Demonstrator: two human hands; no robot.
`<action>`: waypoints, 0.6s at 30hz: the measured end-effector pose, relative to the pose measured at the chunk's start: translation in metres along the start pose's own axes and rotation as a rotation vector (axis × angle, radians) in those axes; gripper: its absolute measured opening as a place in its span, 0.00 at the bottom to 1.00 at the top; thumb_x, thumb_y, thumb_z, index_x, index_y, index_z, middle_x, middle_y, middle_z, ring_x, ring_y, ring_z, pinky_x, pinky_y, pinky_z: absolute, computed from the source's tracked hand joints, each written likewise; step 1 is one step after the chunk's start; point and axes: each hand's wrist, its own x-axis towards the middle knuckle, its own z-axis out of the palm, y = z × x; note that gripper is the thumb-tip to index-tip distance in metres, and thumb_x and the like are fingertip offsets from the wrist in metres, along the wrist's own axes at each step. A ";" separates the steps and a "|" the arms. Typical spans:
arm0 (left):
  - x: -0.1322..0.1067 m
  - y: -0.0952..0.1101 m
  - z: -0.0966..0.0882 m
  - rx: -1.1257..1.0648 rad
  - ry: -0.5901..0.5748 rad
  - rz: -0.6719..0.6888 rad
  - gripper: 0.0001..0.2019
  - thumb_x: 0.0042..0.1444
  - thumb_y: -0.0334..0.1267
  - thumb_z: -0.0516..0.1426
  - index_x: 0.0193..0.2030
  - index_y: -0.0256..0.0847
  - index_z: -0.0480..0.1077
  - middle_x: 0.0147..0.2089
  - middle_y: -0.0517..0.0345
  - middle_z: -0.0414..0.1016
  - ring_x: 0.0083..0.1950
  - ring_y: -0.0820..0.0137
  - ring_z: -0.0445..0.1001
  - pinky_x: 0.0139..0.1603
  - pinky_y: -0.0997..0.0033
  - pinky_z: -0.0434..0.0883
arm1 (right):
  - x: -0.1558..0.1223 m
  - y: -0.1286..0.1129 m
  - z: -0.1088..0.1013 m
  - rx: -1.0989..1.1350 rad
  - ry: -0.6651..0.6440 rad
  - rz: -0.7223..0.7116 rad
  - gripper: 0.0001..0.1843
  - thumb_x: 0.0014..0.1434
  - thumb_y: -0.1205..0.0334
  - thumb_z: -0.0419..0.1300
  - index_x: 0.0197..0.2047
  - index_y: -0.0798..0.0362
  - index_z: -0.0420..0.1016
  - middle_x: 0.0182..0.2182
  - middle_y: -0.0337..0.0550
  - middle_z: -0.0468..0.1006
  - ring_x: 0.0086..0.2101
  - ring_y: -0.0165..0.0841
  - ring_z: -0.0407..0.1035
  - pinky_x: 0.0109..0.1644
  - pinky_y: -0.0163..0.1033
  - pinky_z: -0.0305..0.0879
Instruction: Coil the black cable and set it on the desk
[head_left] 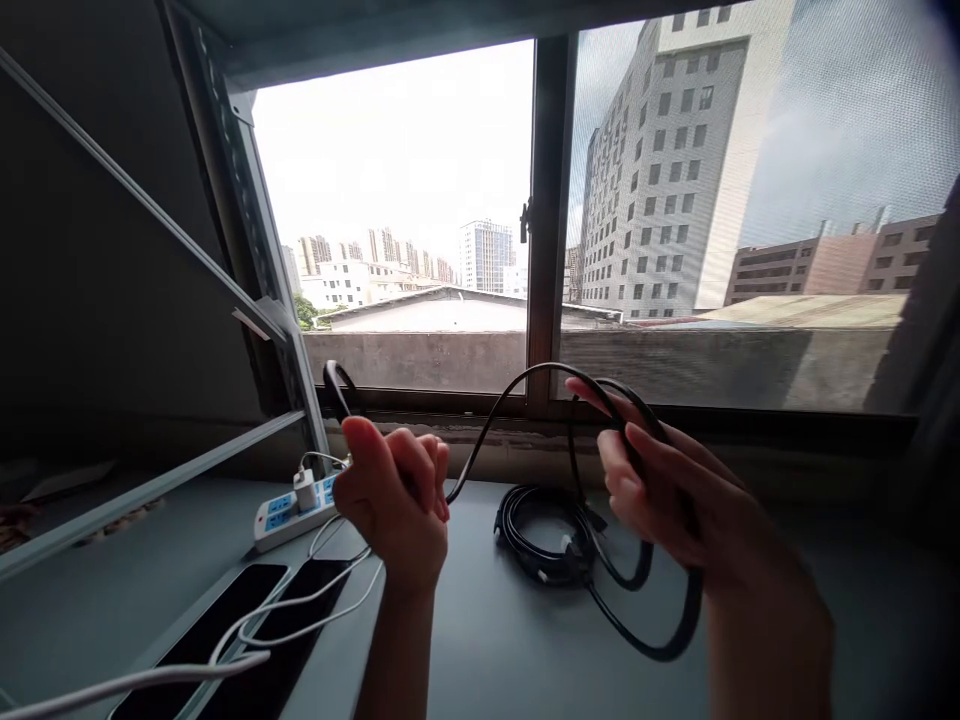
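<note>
Both hands are raised above a grey counter (487, 640) in front of a window (551, 220), with a black cable (517, 385) strung between them. The left hand (397, 495) is closed into a fist around the cable; one short end of it curves up and out above the thumb, and the rest leaves the fist on the right side and arches upward toward the other hand. The right hand (667, 490) has its fingers (600, 395) stretched forward and close together, with the cable passing over the index finger and thumb; the grip appears loose, a hooked hold and not a firm pinch. From the right hand the cable drops in large loops, one hanging below the wrist, and runs down to a coiled bundle (544, 535) lying on the counter between the two forearms, near the window sill. The coil is flat and holds several turns; a connector seems to sit in it, though the detail is too small to confirm. On the left of the counter lies a white power strip (289, 510) with blue sockets and a white charger plug (305, 488) seated in it. Thin white cables (300, 600) trail from that area across two dark phones (240, 625) lying side by side, screens up, near the counter's front edge. A grey metal shelf frame (247, 260) stands at the left, just beside the power strip. Outside the window, buildings and sky are visible
</note>
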 end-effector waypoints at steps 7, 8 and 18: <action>-0.003 0.001 -0.002 0.052 -0.446 -0.204 0.32 0.60 0.58 0.39 0.11 0.38 0.49 0.09 0.65 0.45 0.11 0.81 0.46 0.13 0.74 0.45 | 0.005 0.004 -0.003 -0.105 0.162 -0.049 0.11 0.58 0.52 0.58 0.43 0.46 0.69 0.26 0.33 0.68 0.10 0.18 0.44 0.08 0.25 0.36; -0.005 0.002 -0.002 0.084 -0.557 -0.236 0.31 0.59 0.58 0.39 0.12 0.39 0.50 0.10 0.64 0.47 0.13 0.80 0.48 0.14 0.74 0.48 | 0.005 0.006 -0.001 -0.157 0.179 -0.046 0.14 0.57 0.50 0.58 0.45 0.46 0.68 0.29 0.36 0.70 0.10 0.18 0.46 0.08 0.25 0.36; -0.024 -0.005 0.015 0.467 -1.215 -0.223 0.22 0.48 0.55 0.58 0.17 0.39 0.61 0.19 0.63 0.61 0.21 0.75 0.62 0.19 0.76 0.55 | 0.009 0.015 0.008 -0.443 0.281 -0.008 0.24 0.50 0.54 0.65 0.50 0.48 0.70 0.22 0.34 0.69 0.16 0.25 0.59 0.14 0.27 0.56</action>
